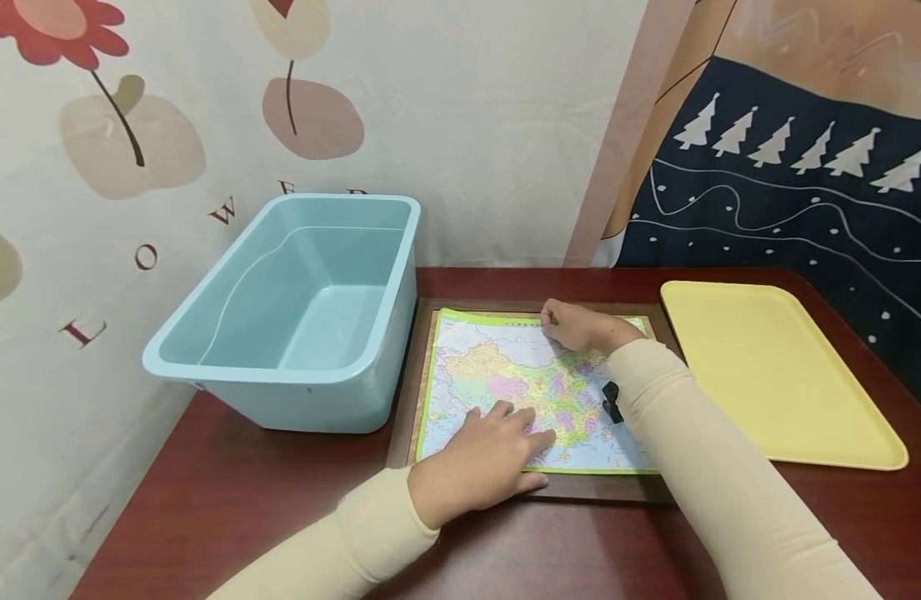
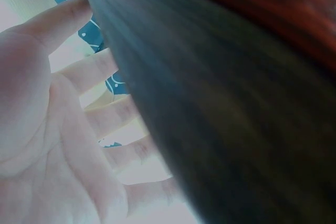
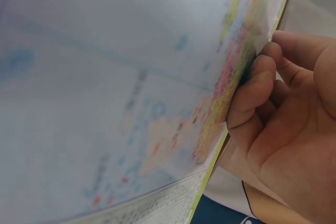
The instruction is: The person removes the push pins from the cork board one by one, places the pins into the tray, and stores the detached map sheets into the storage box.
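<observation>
A printed map (image 1: 475,387) with a green border lies on a board in a brown wooden frame (image 1: 603,490). My left hand (image 1: 486,454) rests on the map's lower part, fingers spread, thumb by the frame's front edge. In the left wrist view, that frame (image 2: 194,87) hides the fingertips of the hand (image 2: 68,124). My right hand (image 1: 580,323) is at the map's top edge, fingers curled. Thumb and index tips of the right hand (image 3: 289,108) meet against the map (image 3: 121,87). A tiny pale thing (image 3: 271,37) shows there, mostly hidden; its kind is unclear.
A deep light-blue tub (image 1: 280,375) stands left of the frame. At the right, a yellow tray (image 1: 775,367) lies flat beside it. All stand on a dark red-brown table (image 1: 280,492). Behind hangs a printed curtain (image 1: 490,150). A small black device (image 1: 612,402) sits under the right wrist.
</observation>
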Available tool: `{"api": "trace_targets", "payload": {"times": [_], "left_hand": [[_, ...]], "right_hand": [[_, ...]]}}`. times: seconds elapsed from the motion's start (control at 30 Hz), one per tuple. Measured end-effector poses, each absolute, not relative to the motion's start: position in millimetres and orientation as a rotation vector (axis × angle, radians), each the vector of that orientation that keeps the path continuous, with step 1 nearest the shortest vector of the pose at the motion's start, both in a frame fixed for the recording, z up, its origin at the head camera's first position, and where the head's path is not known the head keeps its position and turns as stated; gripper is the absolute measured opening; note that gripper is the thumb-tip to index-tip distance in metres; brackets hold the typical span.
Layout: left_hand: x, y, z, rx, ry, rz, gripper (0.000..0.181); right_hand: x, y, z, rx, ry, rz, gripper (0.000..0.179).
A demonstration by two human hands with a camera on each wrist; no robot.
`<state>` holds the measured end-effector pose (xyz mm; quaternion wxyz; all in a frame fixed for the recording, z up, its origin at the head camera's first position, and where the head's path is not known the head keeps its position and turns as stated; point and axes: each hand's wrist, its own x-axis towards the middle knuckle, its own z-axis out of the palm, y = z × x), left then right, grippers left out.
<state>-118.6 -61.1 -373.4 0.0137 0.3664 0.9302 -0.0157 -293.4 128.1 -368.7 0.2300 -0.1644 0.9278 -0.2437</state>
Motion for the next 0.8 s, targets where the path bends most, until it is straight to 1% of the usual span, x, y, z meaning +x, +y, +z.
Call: {"api": "trace_targets", "payload": {"times": [0.47,0.8], "left_hand": [[-119.6,-60.3,-371.4,1.130,2.871,-0.058,0.046],[-120.5,-60.8,-372.8,1.164,2.886,-0.074,0.045]], "right_hand": [[-288.9,147.6,-365.6,-0.439,2.538,-0.847,0.010],[-266.0,168.4,-347.0,-0.454,2.585,-0.977,0.007]]}}
